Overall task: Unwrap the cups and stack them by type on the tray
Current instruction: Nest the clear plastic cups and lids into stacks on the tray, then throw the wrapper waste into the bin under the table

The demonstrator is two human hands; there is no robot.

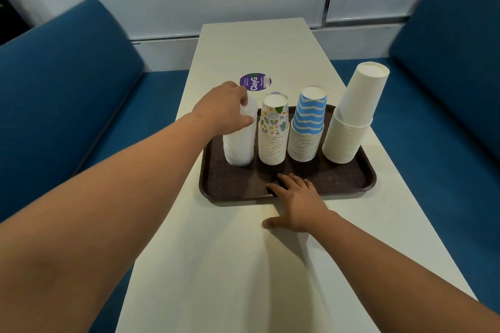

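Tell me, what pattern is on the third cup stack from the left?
Blue and white wavy stripes, head view.

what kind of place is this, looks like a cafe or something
Probably a cafe or canteen booth. A long pale table runs between two blue upholstered benches, a brown serving tray holds stacks of disposable cups, and a round purple ClayGo sticker sits on the table.

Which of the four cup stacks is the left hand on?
The translucent white stack, leftmost on the tray. The left hand grips its top; the doodle-print, blue-striped and plain paper stacks are untouched.
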